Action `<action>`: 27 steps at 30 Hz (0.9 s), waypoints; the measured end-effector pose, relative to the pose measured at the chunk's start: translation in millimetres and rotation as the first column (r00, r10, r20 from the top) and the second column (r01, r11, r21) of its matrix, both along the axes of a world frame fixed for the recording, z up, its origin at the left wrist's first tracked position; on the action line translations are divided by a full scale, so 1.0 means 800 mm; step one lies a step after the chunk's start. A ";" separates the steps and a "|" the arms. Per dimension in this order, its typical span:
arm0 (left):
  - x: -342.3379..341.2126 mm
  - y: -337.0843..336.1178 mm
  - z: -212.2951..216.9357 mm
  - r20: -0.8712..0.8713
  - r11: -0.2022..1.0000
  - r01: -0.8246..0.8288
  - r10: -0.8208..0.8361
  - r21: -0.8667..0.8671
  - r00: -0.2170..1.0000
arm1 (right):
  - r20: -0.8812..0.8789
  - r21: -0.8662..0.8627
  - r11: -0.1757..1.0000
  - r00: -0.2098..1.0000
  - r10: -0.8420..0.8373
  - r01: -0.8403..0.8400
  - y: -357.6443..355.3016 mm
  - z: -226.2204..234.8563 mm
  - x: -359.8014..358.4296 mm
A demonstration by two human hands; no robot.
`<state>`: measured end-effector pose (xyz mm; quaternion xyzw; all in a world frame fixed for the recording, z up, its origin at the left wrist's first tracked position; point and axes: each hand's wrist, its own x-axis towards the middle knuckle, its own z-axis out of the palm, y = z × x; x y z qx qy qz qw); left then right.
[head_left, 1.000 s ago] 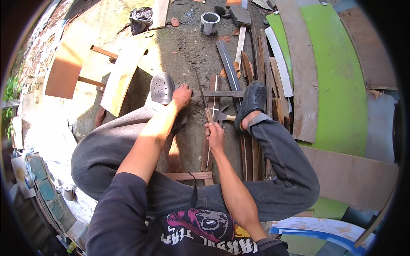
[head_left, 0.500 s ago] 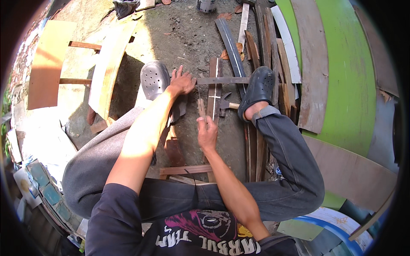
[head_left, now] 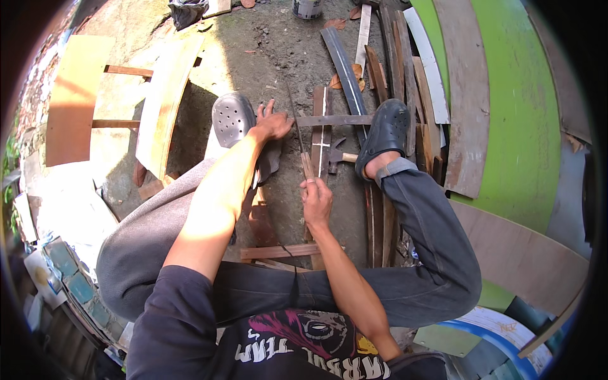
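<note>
My left hand (head_left: 275, 124) lies with fingers spread at the left end of a thin wooden strip (head_left: 342, 120). The strip runs sideways, its right end at my right shoe (head_left: 387, 130). My right hand (head_left: 316, 201) is closed around the wooden handle of a saw (head_left: 308, 166). Its long, thin blade shows almost edge-on, crossing the strip just right of my left fingertips; teeth cannot be made out. Under the strip lies a brown board with white lines (head_left: 321, 142). A hammer (head_left: 338, 156) lies between that board and my right shoe.
Several long wooden pieces (head_left: 396, 57) lie beyond my right foot, alongside green panels (head_left: 516, 114). At left stands a wooden frame with pale boards (head_left: 166, 104). My left shoe (head_left: 232, 120) is beside my left hand. Near my lap is a short wooden bar (head_left: 278, 251). A bucket (head_left: 306, 7) stands far ahead.
My right hand has drawn slightly back toward me and to the right with the saw. More of the blade shows beyond the strip. My left hand stays at the strip's end.
</note>
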<state>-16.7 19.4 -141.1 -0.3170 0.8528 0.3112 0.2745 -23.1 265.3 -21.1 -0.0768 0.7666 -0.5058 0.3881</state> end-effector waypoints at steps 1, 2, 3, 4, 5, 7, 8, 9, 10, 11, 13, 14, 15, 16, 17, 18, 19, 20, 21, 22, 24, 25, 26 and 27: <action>-0.004 0.003 0.000 -0.017 1.000 0.007 -0.007 0.006 1.000 | -0.018 0.011 1.000 1.000 -0.001 0.001 0.001 0.002 0.000; -0.008 0.006 0.000 -0.034 1.000 0.012 -0.011 0.011 0.999 | -0.036 0.021 1.000 0.999 -0.001 0.001 0.001 0.004 0.000; -0.010 0.009 0.001 -0.045 1.000 0.014 -0.013 0.009 0.999 | -0.054 0.032 0.999 0.999 0.001 0.001 0.001 0.007 0.001; -0.009 0.009 0.003 -0.047 1.000 0.008 -0.007 0.014 0.999 | -0.100 0.040 0.999 0.995 0.024 -0.020 0.002 0.009 0.003; -0.008 0.009 0.005 -0.049 1.000 0.002 -0.001 0.020 0.999 | -0.147 0.049 0.998 0.988 0.047 -0.040 0.004 0.011 0.005; -0.006 0.008 0.007 -0.044 1.000 -0.008 0.009 0.025 0.999 | -0.184 0.087 0.994 0.980 0.081 -0.066 0.008 0.018 0.007; -0.005 0.007 0.007 -0.037 1.000 -0.013 0.014 0.024 0.999 | -0.174 0.114 0.991 0.981 0.091 -0.071 0.012 0.024 0.009; -0.004 0.007 0.007 -0.030 1.000 -0.018 0.019 0.024 0.999 | -0.164 0.142 0.987 0.981 0.100 -0.076 0.015 0.029 0.010; -0.005 0.008 0.009 -0.023 0.999 -0.022 0.023 0.026 0.999 | -0.134 0.148 0.986 0.987 0.093 -0.073 0.019 0.029 0.011; -0.006 0.008 0.010 -0.017 0.999 -0.026 0.026 0.029 1.000 | -0.103 0.153 0.986 0.991 0.086 -0.069 0.022 0.029 0.013; -0.009 0.009 0.013 -0.001 0.999 -0.027 0.027 0.028 1.000 | -0.081 0.150 0.987 0.994 0.076 -0.063 0.023 0.023 0.015; -0.009 0.009 0.014 0.008 0.999 -0.024 0.024 0.026 1.000 | -0.090 0.142 0.988 0.993 0.074 -0.061 0.019 0.017 0.015; -0.010 0.008 0.014 0.018 1.000 -0.020 0.020 0.023 1.000 | -0.098 0.133 0.990 0.993 0.070 -0.057 0.015 0.010 0.014; -0.011 0.009 0.013 0.019 1.000 -0.009 0.009 0.009 1.000 | -0.075 0.096 0.995 0.996 0.039 -0.031 0.007 0.005 0.012; -0.012 0.010 0.013 0.021 1.000 0.001 -0.001 -0.006 1.000 | -0.052 0.060 0.998 0.999 0.008 -0.005 -0.004 0.000 0.006; -0.014 0.011 0.013 0.023 1.000 0.013 -0.013 -0.021 1.000 | -0.028 0.023 0.999 0.999 -0.024 0.025 -0.010 -0.003 0.001; -0.015 0.009 0.011 0.016 1.000 0.011 -0.010 -0.011 1.000 | -0.073 0.033 0.999 0.997 0.006 -0.003 -0.010 -0.004 -0.001; -0.015 0.010 0.010 0.014 1.000 0.012 -0.012 -0.012 1.000 | -0.099 0.035 0.999 0.995 0.012 -0.009 -0.004 -0.006 0.002; -0.014 0.012 0.009 0.011 1.000 0.014 -0.014 -0.013 1.000 | -0.125 0.038 0.999 0.992 0.018 -0.013 0.006 -0.009 0.007; -0.010 0.010 0.004 0.010 1.000 0.001 -0.001 -0.020 1.000 | -0.150 0.035 0.999 0.988 0.037 -0.032 0.009 -0.005 0.011; -0.006 0.008 -0.006 0.004 1.000 -0.012 0.012 -0.026 1.000 | -0.114 0.031 0.999 0.993 0.037 -0.034 0.019 0.007 0.021; -0.006 0.008 -0.004 0.007 1.000 -0.009 0.010 -0.021 1.000 | -0.095 0.030 0.999 0.995 0.035 -0.033 0.021 0.010 0.023; -0.007 0.008 -0.003 0.011 1.000 -0.009 0.009 -0.017 1.000 | -0.066 0.015 1.000 0.998 0.008 -0.007 0.017 0.006 0.021; -0.009 0.005 -0.001 0.011 1.000 -0.002 0.002 -0.019 1.000 | -0.035 0.001 1.000 0.999 -0.018 0.018 0.009 0.000 0.016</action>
